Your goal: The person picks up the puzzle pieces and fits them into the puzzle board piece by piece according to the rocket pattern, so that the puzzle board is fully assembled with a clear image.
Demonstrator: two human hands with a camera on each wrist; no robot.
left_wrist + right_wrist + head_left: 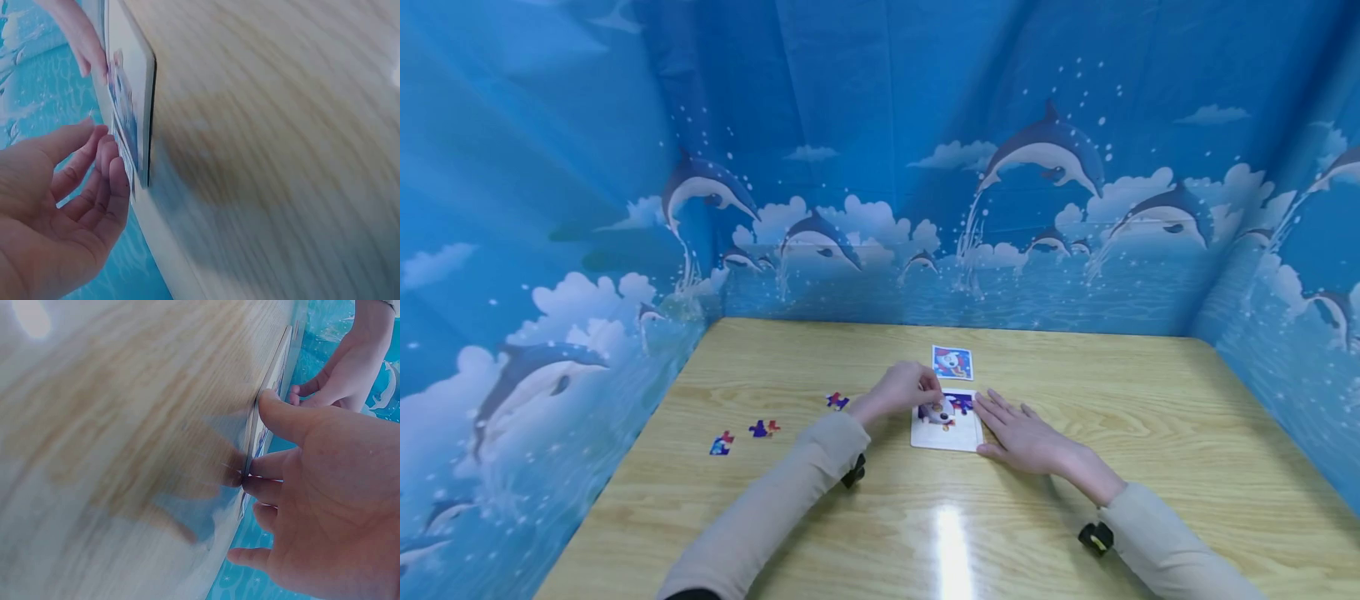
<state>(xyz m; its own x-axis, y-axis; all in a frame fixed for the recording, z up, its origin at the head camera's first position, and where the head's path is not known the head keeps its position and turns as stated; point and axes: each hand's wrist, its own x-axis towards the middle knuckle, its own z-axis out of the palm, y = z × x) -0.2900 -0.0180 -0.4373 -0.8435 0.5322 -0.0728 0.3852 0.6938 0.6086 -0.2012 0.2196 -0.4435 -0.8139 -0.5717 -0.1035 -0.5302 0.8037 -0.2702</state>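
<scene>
A white puzzle tray (946,442) lies on the table, partly filled with joined pieces (937,412) showing a white cartoon dog and dark purple parts. Over its upper left my left hand (910,387) bends down, thumb and fingertips brought together in a pinch on a puzzle piece that they mostly hide. From the side, the left wrist view has this hand (69,194) with curled fingers close to the tray. My right hand (1022,435) lies along the tray's right edge, fingers extended and touching it; the right wrist view shows its palm (337,494).
Loose puzzle pieces lie to the left: one (837,401) near the left forearm, a cluster (764,428) farther out and another (722,443) at the far left. Behind the tray is a small picture card (952,363) of the dog. A dolphin-print curtain (880,167) encloses the table.
</scene>
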